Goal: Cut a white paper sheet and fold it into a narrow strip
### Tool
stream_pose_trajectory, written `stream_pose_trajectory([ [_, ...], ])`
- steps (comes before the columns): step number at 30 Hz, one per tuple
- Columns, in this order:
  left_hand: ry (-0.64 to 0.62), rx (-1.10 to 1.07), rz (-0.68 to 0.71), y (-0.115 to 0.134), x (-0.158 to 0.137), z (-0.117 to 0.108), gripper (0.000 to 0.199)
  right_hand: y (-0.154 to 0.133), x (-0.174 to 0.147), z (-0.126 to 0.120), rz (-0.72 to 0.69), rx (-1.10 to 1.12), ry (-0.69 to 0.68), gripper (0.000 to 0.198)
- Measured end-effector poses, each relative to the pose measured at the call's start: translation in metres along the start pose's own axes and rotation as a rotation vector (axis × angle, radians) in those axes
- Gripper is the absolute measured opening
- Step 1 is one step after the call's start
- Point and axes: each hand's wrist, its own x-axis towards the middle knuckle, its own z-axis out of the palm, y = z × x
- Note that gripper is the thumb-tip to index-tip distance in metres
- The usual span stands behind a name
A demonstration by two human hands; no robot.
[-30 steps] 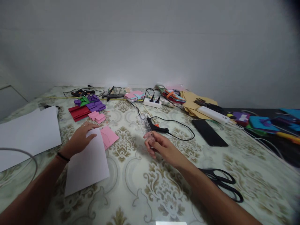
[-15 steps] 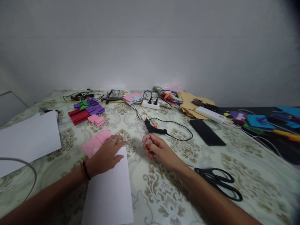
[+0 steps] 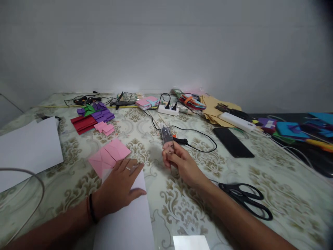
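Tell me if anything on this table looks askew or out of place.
Nothing is spilled or broken. The white sheet under the left hand overlaps a corner of the pink envelope, and the black cord loops loosely past the right hand.

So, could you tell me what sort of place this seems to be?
Most likely a home paper-craft table. Folded coloured paper pieces lie at the far side, black scissors lie by the right arm, and a glue gun is cabled toward a power strip on a patterned tablecloth.
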Motion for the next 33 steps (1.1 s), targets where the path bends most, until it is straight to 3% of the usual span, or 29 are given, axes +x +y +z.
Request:
stream_pose_trajectory([
  [7, -0.163, -0.174, 0.179, 0.012, -0.007, -0.010, 0.088, 0.004, 0.003, -0.005, -0.020, -0.150, 0.026, 0.023],
  [12, -0.241, -0.138, 0.202, 0.006, -0.004, -0.010, 0.079, 0.001, -0.001, -0.003, -0.041, -0.151, -0.036, 0.025],
  [20, -0.235, -0.092, 0.216, 0.004, 0.000, -0.014, 0.058, 0.002, -0.005, 0.004, -0.090, -0.160, -0.043, 0.021],
  [25, -0.217, -0.112, 0.214, 0.008, 0.004, -0.018, 0.046, -0.001, -0.004, 0.003, -0.123, -0.474, -0.106, 0.013],
  [28, -0.204, -0.116, 0.239, 0.008, 0.004, -0.016, 0.038, -0.001, -0.004, 0.000, -0.074, -0.617, -0.224, 0.010],
  [33, -0.194, -0.091, 0.282, 0.006, 0.004, -0.011, 0.032, 0.007, -0.006, -0.001, 0.048, -0.560, -0.349, 0.014],
])
